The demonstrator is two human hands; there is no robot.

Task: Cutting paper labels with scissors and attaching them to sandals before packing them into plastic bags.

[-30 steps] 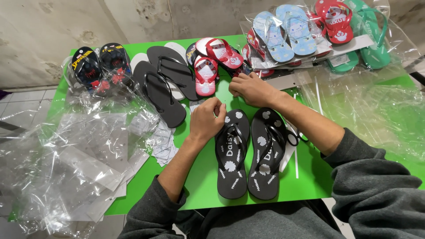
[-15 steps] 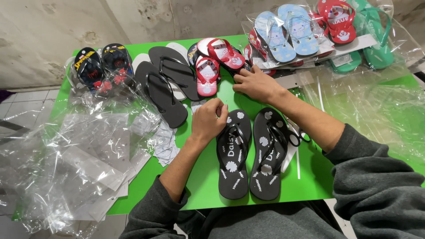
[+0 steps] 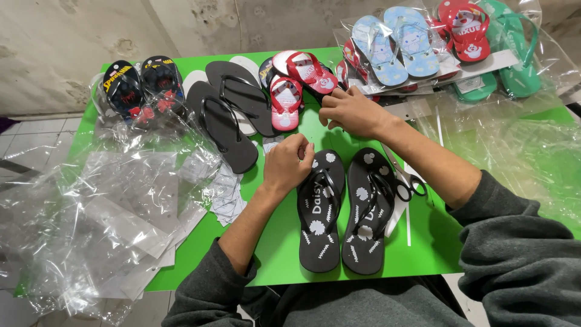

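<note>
Far left of the frame: a heap of clear plastic bags (image 3: 103,212) spilling off the green table (image 3: 423,242). Upper left: a bagged dark pair with red and yellow print (image 3: 142,88), then two plain black flip-flops (image 3: 233,112), then a small red-and-white pair (image 3: 293,85). Centre: left hand (image 3: 289,165), fingers curled in a loose fist, resting on the toe end of the left black daisy-print flip-flop (image 3: 319,212), knuckles right over the strap post; whether pinching the strap, cannot tell. Long axis of that sandal running from centre frame down toward the lower edge, heel nearest the body, toe under the fingers. Just right of it, almost touching, the second black daisy-print flip-flop (image 3: 368,212), parallel, with scissors (image 3: 402,181) lying against its right side. Right hand (image 3: 351,112) farther up, fingers bent, tips down beside the red-and-white pair, gripping nothing visible; so left hand nearer the daisy pair. Upper right: bagged light-blue pair (image 3: 396,42), red pair (image 3: 463,24), green sandals (image 3: 514,60). Compared with half a second ago: hands and sandals in much the same spots, right hand a touch closer to the red-and-white pair.
</note>
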